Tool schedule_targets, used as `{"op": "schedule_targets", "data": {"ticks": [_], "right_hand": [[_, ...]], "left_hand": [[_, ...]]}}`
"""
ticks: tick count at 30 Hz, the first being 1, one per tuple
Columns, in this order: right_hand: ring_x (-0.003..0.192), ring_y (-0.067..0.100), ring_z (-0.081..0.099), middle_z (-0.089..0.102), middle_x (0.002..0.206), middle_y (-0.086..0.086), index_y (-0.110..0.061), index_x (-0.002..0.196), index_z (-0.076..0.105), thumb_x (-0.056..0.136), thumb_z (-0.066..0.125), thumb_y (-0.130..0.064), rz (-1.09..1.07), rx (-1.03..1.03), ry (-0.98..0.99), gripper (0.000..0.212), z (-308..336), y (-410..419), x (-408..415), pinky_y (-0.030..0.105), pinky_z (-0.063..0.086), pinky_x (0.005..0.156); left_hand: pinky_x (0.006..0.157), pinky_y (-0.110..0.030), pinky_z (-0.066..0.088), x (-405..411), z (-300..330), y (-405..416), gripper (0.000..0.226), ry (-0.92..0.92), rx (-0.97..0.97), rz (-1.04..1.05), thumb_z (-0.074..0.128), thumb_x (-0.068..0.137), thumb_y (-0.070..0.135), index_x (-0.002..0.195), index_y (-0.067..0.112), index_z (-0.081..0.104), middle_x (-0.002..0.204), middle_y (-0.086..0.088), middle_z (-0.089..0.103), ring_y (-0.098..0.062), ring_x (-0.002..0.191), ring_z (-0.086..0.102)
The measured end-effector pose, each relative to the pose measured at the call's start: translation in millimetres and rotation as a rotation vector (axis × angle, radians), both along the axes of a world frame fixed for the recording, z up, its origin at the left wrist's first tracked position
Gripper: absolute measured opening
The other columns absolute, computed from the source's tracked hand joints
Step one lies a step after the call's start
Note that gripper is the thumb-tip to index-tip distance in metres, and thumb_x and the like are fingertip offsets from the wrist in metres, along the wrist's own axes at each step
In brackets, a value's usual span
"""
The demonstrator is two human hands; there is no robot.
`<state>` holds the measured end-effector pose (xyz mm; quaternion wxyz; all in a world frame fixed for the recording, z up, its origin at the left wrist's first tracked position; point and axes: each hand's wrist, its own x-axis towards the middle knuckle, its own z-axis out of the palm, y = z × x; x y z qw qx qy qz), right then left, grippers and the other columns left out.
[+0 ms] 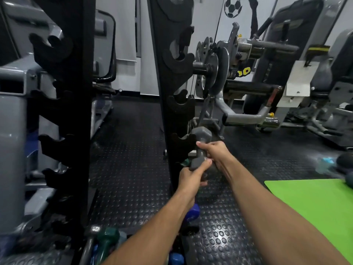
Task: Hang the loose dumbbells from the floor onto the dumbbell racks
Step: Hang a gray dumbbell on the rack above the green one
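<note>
A grey hex dumbbell point(200, 148) is held at a low cradle of the right black rack post point(164, 77). My right hand point(214, 152) grips its handle from the right. My left hand point(191, 175) holds its nearer grey head from below. The far head sits just above the cradle. A second black rack post point(76, 92) with several bare cradles stands at the left. A purple dumbbell point(192, 213) lies on the floor under my left forearm. Green point(108, 238) and blue point(175, 259) dumbbells lie near the rack's foot.
Black studded rubber flooring point(129, 169) runs between the posts. A bright green mat point(315, 207) lies at the right. Grey weight machines point(248, 73) stand behind the rack and at the far left. Dark balls point(345, 163) sit at the right edge.
</note>
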<state>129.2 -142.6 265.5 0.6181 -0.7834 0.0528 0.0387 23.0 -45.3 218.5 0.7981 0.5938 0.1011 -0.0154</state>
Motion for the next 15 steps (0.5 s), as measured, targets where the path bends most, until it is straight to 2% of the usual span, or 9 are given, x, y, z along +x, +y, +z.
{"op": "schedule_targets", "data": {"ticks": [2, 4, 7, 10, 13, 15], "right_hand": [[0.053, 0.021, 0.065, 0.067, 0.069, 0.016, 0.007, 0.089, 0.07, 0.082, 0.083, -0.02, 0.03, 0.002, 0.038, 0.032, 5.2, 7.6, 12.8, 0.028, 0.053, 0.051], [0.058, 0.024, 0.065, 0.068, 0.069, 0.013, 0.005, 0.097, 0.07, 0.086, 0.079, -0.015, 0.045, -0.005, 0.068, 0.025, 9.5, 13.5, 20.6, 0.032, 0.052, 0.056], [0.061, 0.026, 0.055, 0.058, 0.069, 0.015, 0.0, 0.083, 0.068, 0.091, 0.067, -0.005, 0.073, -0.118, 0.097, 0.01, 12.1, 20.7, 28.6, 0.037, 0.046, 0.064], [0.064, 0.028, 0.058, 0.061, 0.07, 0.016, -0.001, 0.075, 0.068, 0.088, 0.058, 0.003, 0.099, -0.175, 0.105, 0.017, 9.5, 23.8, 31.3, 0.039, 0.048, 0.067], [0.06, 0.021, 0.052, 0.059, 0.062, 0.008, -0.007, 0.069, 0.066, 0.086, 0.056, 0.005, 0.131, -0.177, 0.098, 0.023, 8.9, 22.1, 32.0, 0.036, 0.042, 0.065], [0.059, 0.017, 0.048, 0.056, 0.063, 0.005, -0.009, 0.071, 0.066, 0.088, 0.052, 0.005, 0.143, -0.193, 0.083, 0.026, 9.3, 21.9, 32.9, 0.031, 0.037, 0.059]], "left_hand": [[0.082, -0.036, 0.064, 8.9, 0.5, 3.0, 0.042, 0.012, -0.052, 0.037, 0.083, 0.078, 0.05, 0.11, 0.024, 0.078, 0.104, 0.001, 0.08, -0.016, 0.104, 0.074], [0.079, -0.034, 0.063, 15.6, 0.1, 6.0, 0.048, 0.044, -0.096, 0.075, 0.084, 0.077, 0.05, 0.114, 0.02, 0.076, 0.108, -0.003, 0.079, -0.017, 0.103, 0.074], [0.079, -0.039, 0.063, 22.8, -1.0, 8.9, 0.072, 0.108, -0.269, 0.1, 0.089, 0.068, 0.056, 0.119, 0.009, 0.07, 0.113, -0.014, 0.075, -0.025, 0.101, 0.075], [0.089, -0.045, 0.063, 22.8, -2.7, 14.7, 0.099, 0.118, -0.347, 0.043, 0.091, 0.055, 0.064, 0.13, 0.005, 0.061, 0.12, -0.019, 0.072, -0.029, 0.097, 0.078], [0.097, -0.049, 0.059, 19.8, -10.3, 23.6, 0.087, 0.126, -0.417, -0.037, 0.087, 0.072, 0.056, 0.134, 0.003, 0.058, 0.121, -0.025, 0.071, -0.036, 0.1, 0.076], [0.1, -0.051, 0.057, 15.9, -13.3, 27.5, 0.076, 0.13, -0.493, -0.034, 0.084, 0.077, 0.051, 0.132, 0.004, 0.059, 0.121, -0.027, 0.07, -0.04, 0.104, 0.074]]}}
